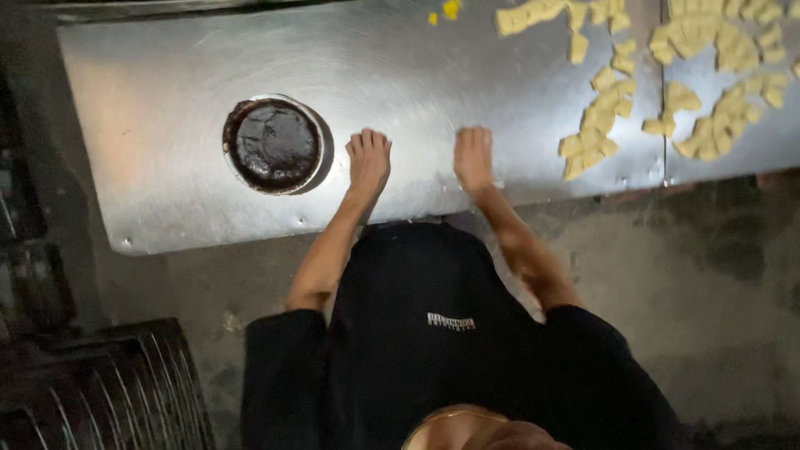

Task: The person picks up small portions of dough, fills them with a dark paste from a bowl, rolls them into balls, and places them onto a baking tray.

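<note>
My left hand (368,158) and my right hand (473,157) both rest palm down near the front edge of a steel tabletop (167,200), about a hand's width apart. Neither holds anything. A round metal dish (273,143) with a dark, cracked filling lies just left of my left hand, apart from it. Several pale yellow dough pieces (598,125) lie scattered on the steel to the right of my right hand, a short gap away. My black shirt fills the lower middle of the view.
More pale dough pieces (717,42) cover the far right of the table, across a seam between two steel sheets (664,92). A grey concrete floor (708,275) lies below the table edge. A dark ribbed metal object (108,392) stands at lower left.
</note>
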